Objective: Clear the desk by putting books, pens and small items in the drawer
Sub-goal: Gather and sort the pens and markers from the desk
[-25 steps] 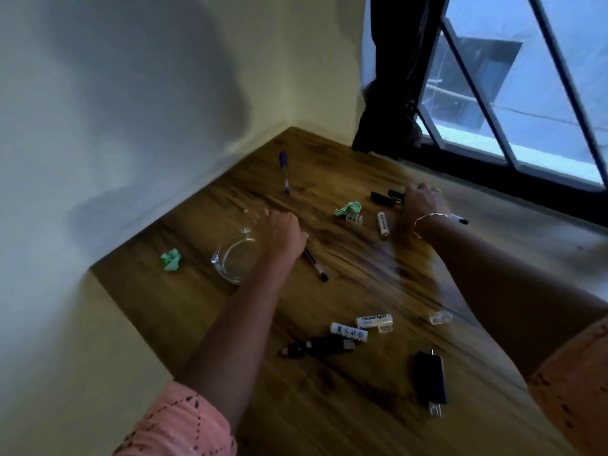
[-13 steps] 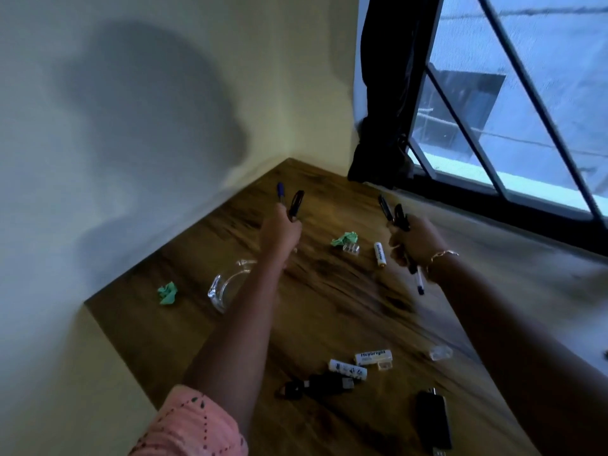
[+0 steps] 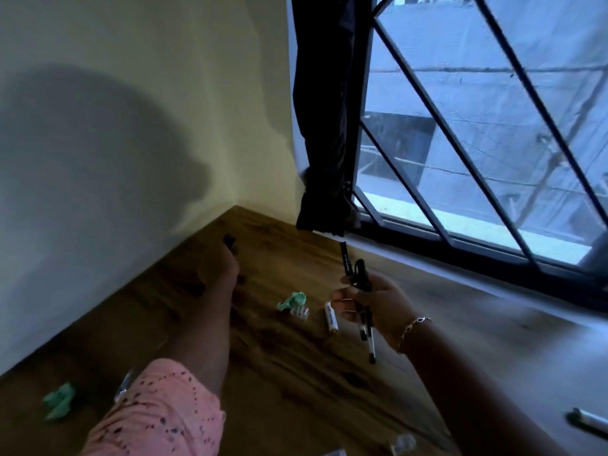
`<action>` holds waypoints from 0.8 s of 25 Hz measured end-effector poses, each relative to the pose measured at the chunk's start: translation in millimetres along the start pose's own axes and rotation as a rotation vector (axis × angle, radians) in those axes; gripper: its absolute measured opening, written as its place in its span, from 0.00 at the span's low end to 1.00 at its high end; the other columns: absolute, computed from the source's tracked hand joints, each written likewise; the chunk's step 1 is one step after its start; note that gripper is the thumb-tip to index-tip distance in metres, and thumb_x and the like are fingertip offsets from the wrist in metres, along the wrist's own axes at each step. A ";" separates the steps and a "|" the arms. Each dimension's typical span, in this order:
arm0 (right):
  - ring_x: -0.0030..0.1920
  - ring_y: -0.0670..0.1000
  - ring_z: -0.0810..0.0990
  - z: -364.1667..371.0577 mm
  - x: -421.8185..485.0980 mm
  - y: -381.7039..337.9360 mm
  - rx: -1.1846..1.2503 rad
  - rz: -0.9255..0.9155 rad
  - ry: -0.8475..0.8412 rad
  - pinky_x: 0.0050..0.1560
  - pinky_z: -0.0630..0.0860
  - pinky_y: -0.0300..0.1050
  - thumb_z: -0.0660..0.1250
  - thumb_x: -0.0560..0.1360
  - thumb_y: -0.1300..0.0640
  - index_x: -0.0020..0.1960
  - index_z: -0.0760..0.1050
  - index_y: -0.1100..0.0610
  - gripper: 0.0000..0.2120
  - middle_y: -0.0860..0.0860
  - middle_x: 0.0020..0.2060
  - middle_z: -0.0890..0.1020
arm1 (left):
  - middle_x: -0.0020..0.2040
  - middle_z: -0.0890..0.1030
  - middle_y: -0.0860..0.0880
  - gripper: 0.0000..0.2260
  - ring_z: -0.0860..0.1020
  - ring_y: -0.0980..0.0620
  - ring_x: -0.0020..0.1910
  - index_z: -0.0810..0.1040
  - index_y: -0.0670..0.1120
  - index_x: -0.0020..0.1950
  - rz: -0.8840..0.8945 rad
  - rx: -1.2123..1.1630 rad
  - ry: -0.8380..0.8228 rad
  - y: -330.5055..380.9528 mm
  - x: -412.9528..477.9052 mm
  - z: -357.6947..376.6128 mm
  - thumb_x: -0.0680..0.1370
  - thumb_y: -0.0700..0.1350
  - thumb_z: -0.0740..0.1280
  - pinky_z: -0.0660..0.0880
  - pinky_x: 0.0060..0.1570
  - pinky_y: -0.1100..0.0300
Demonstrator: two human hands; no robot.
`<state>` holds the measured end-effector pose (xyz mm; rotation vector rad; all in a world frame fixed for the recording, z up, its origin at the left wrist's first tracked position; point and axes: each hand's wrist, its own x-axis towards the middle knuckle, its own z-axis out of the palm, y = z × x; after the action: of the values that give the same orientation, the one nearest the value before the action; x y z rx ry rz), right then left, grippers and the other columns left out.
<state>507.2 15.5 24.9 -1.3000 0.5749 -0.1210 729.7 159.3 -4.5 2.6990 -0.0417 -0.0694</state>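
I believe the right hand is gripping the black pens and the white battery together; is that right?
Not quite. The right hand grips only the black pens. The white battery lies on the wooden desk just left of that hand, beside a green paper wad, as the head view shows.

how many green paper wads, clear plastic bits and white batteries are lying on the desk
green paper wads: 2
clear plastic bits: 2
white battery: 1
total: 5
A pale sliver at the bottom edge is too cut off to count.
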 end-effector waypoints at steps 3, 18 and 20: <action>0.37 0.54 0.77 -7.7 -3.4 0.1 0.055 0.021 0.011 0.39 0.74 0.45 0.54 0.78 0.70 0.48 0.71 0.60 0.10 0.58 0.38 0.78 | 0.66 0.71 0.34 0.16 0.70 0.38 0.64 0.66 0.34 0.68 0.016 -0.137 -0.034 12.1 -14.7 -9.3 0.81 0.39 0.57 0.68 0.60 0.50; 0.38 0.49 0.82 -117.8 -214.0 16.9 0.157 -0.375 0.289 0.44 0.80 0.43 0.57 0.76 0.69 0.48 0.72 0.62 0.07 0.53 0.38 0.83 | 0.36 0.76 0.50 0.12 0.76 0.64 0.30 0.74 0.50 0.46 0.585 -1.158 -0.757 96.4 -374.2 -1.3 0.80 0.33 0.57 0.72 0.32 0.70; 0.40 0.50 0.83 -152.1 -259.9 29.4 0.104 -0.402 0.375 0.48 0.79 0.46 0.58 0.75 0.69 0.47 0.72 0.60 0.07 0.52 0.38 0.84 | 0.39 0.79 0.50 0.13 0.79 0.61 0.36 0.74 0.49 0.47 0.660 -1.130 -0.815 103.3 -416.6 11.0 0.79 0.31 0.58 0.75 0.35 0.65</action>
<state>207.5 -5.3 61.2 -1.2855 0.6069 -0.7297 311.3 78.1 47.3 1.3007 -0.8376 -0.7239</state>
